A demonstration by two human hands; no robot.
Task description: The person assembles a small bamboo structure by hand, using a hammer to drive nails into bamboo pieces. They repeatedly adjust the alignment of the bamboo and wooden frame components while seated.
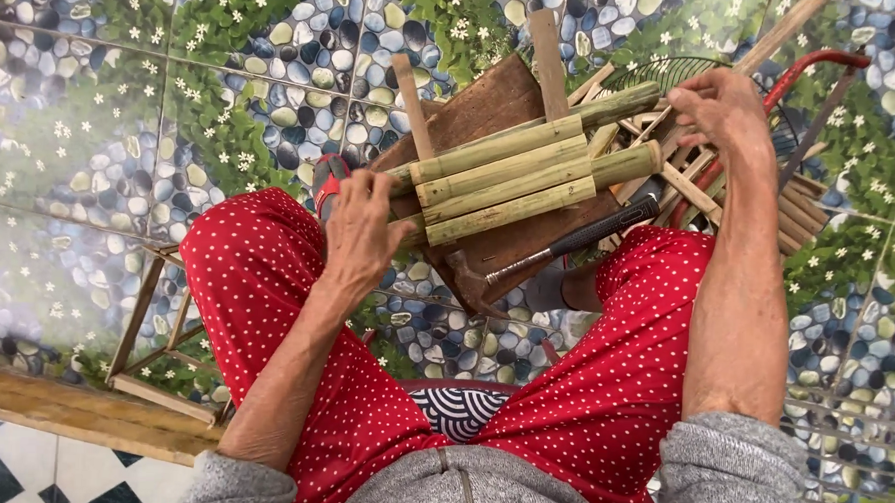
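Grey sweater hem [459, 485] and sleeves, nearest the camera, at the bottom edge. Beyond them, red trousers with white dots [622, 377], knees spread, over a seat cushion with a dark wave pattern [459, 409].

Left hand [361, 229]: fingers curled around the near-left ends of the bamboo pieces [510, 174], grasping them.

Bamboo pieces: four or five green-yellow lengths laid side by side, slanting from near left to far right, resting on a brown wooden board [492, 109] between the knees.

Right hand [720, 107]: at the far right, fingers bent over a pile of thin wooden sticks [703, 186]; whether it grips one cannot be told.

Hammer [557, 250]: black handle, metal head, lying on the board just near the bamboo, touched by neither hand.

Red-handled tool [328, 178]: just left of the left hand, partly hidden.

Wire fan guard [662, 71]: far right, behind the sticks.

Small wooden frame [157, 336]: on the floor, near left.

Floor [95, 120]: tiles printed with pebbles and white flowers.
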